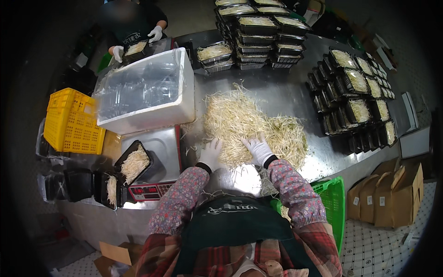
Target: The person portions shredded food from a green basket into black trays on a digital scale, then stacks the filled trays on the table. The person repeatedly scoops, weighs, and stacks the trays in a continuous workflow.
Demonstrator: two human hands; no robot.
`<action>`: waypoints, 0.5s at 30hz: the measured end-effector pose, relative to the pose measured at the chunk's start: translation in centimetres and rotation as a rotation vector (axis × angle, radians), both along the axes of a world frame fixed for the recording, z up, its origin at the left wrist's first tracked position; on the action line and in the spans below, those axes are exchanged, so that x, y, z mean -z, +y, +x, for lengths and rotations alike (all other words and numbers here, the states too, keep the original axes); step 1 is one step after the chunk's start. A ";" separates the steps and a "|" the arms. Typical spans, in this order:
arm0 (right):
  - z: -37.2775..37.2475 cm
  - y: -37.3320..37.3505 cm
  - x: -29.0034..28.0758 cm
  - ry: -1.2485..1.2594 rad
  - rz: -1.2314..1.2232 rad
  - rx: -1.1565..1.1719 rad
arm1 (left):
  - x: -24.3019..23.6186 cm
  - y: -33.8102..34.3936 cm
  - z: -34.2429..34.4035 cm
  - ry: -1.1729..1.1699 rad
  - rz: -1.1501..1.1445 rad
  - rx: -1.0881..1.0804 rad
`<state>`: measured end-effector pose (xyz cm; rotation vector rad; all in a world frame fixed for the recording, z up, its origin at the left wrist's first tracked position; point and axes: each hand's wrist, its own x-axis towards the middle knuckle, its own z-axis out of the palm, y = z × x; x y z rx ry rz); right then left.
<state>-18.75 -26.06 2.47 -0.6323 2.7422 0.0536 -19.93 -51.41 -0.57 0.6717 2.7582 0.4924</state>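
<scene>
A loose heap of bean sprouts (pixel 237 122) lies on the steel table before me, and a greener, looser heap (pixel 287 134) joins it on the right. White gloves cover both hands. My left hand (pixel 210 155) rests at the near left edge of the sprouts, fingers stretched forward. Against the near right edge, my right hand (pixel 257 149) lies with its fingers spread, touching the sprouts. Neither hand grips anything that I can see. To the left, a black tray of sprouts (pixel 134 164) sits tilted on a digital scale (pixel 161 150).
A white foam box (pixel 150 108) with clear plastic lids stands behind the scale, beside a yellow crate (pixel 76 122). Stacked filled trays (pixel 256 25) rise at the back, more trays (pixel 357 111) at right. A green crate (pixel 339 203) is near my right arm. Across the table, a co-worker holds a tray (pixel 136 48).
</scene>
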 end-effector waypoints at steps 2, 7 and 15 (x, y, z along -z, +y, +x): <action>-0.2 -0.6 1.1 0.016 -0.084 0.012 | 1.1 -0.4 -0.2 -0.088 0.167 -0.050; 0.3 1.2 0.8 0.025 -0.237 0.088 | -0.2 -1.0 1.6 -0.047 0.112 0.019; -2.6 -0.2 -9.5 -0.050 -0.231 0.284 | -3.5 -4.3 5.2 0.263 0.158 0.365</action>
